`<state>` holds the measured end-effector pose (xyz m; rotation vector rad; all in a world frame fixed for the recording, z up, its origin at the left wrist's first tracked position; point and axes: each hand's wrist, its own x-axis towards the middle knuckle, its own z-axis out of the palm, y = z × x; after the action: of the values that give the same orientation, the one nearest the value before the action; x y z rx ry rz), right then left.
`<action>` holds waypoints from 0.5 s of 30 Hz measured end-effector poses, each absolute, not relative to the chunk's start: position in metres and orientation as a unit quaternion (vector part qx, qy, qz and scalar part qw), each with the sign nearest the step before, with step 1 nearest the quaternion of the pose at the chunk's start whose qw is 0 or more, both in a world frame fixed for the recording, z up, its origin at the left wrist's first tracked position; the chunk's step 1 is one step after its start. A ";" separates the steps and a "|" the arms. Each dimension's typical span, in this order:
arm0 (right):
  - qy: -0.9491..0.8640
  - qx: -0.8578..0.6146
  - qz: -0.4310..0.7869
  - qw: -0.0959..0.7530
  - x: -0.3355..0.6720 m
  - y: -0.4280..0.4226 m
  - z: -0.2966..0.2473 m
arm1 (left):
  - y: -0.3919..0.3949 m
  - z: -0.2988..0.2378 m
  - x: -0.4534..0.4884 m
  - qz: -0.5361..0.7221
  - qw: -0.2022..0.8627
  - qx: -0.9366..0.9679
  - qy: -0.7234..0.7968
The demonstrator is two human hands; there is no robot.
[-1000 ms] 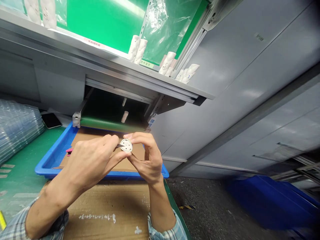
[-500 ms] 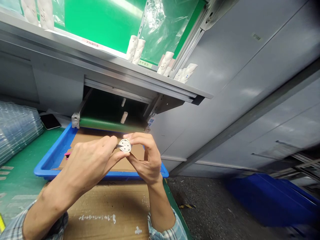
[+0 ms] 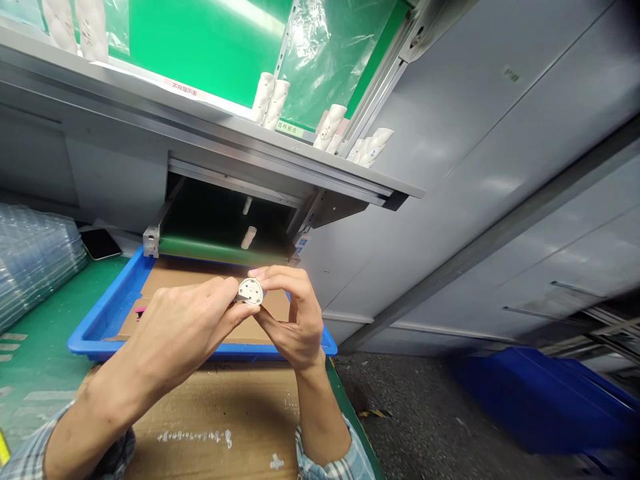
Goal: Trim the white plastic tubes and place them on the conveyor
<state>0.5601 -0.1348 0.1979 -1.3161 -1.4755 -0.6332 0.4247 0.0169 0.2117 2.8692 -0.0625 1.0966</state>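
Between the thumb and fingers of my right hand is a small white round plastic part, its end face with several small dark holes turned towards me. My left hand is closed on a slim pointed tool, whose dark tip lies against the lower left of that face. Most of the tool is hidden by the hand; whether it is a knife or another pointed tool I cannot tell. A pink piece shows beyond the left hand, perhaps the tool's far end. Both hands are above a blue tray lined with cardboard.
Behind the tray, a green conveyor belt carries white cylindrical parts. More white twisted pieces stand on the ledge above. Stacked clear plastic trays and a phone are at left. Cardboard covers the near bench.
The tool's tip has moved down across the part's face as my left hand shifted slightly right. The pink piece moved right too. My right hand has stayed nearly still.
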 end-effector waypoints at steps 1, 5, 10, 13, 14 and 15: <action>-0.612 -0.546 -0.264 0.508 0.560 -0.135 0.197 | 0.017 0.212 0.425 0.359 0.039 0.932 -0.022; -0.608 -0.554 -0.285 0.492 0.559 -0.134 0.196 | 0.017 0.210 0.426 0.381 0.064 0.922 -0.033; -0.606 -0.554 -0.309 0.479 0.555 -0.133 0.199 | 0.017 0.206 0.426 0.414 0.066 0.907 -0.036; -0.612 -0.562 -0.266 0.489 0.554 -0.134 0.201 | 0.019 0.204 0.426 0.425 0.078 0.901 -0.037; -0.616 -0.564 -0.245 0.492 0.555 -0.135 0.201 | 0.020 0.204 0.427 0.429 0.079 0.899 -0.036; -0.618 -0.566 -0.229 0.494 0.555 -0.135 0.201 | 0.021 0.204 0.427 0.435 0.078 0.896 -0.039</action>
<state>0.5552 -0.1353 0.2008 -1.3732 -1.4987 -0.5551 0.4275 0.0205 0.2041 2.6832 -0.1170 1.3024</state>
